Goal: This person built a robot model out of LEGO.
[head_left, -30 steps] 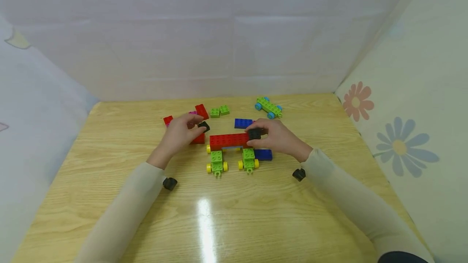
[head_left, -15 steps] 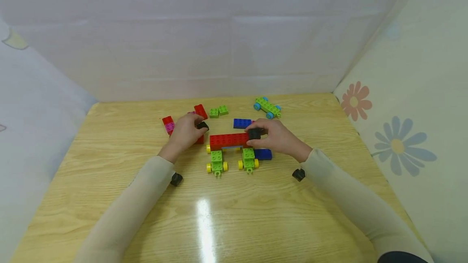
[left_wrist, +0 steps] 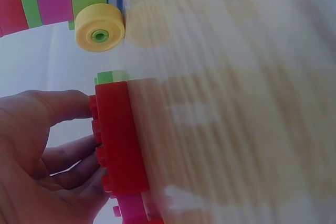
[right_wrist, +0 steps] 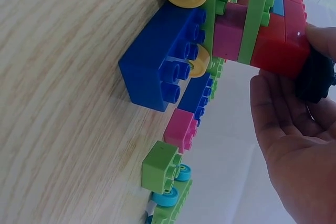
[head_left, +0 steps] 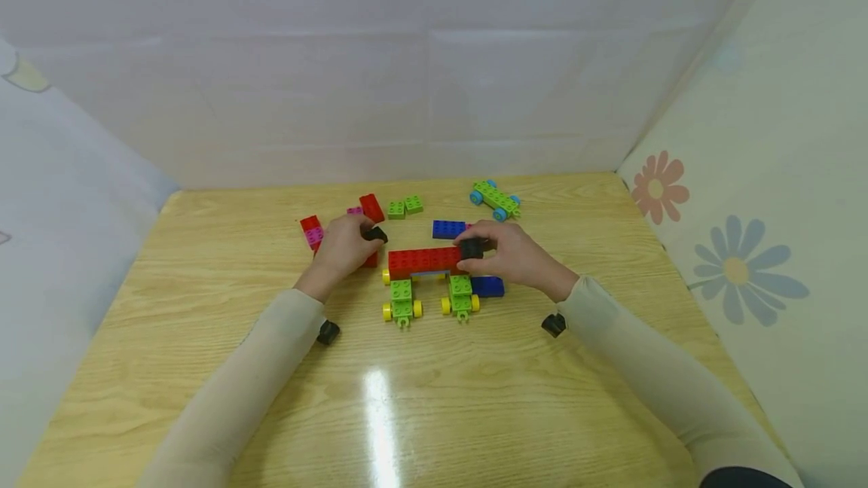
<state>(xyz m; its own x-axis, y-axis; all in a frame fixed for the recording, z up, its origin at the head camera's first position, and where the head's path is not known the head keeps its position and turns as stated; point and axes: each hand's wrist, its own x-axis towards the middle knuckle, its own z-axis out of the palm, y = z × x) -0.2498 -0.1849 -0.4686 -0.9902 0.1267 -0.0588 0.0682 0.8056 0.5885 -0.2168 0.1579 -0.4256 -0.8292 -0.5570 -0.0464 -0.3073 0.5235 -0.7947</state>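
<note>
My left hand pinches a small black block between my thumb and first finger. The block is at the very tips, pointing toward the toy car. The left wrist view does not show that block. Down by those fingers a red brick lies on the table with its bumps up. My thumb is close to the bumps, but I cannot tell if it touches.

My right hand pinches another black block, with a finger on the far side and my thumb on the near side. That block is right at the right end of the long red block on top of the toy car. They look like they touch, but I cannot tell if they are pushed together. The car has green bases and yellow wheels. A blue brick lies just beside it.

A second ago my left arm was farther out to the left. Now it has swung in, and more of the pink brick shows. My right hand and the car are in about the same spot.
</note>
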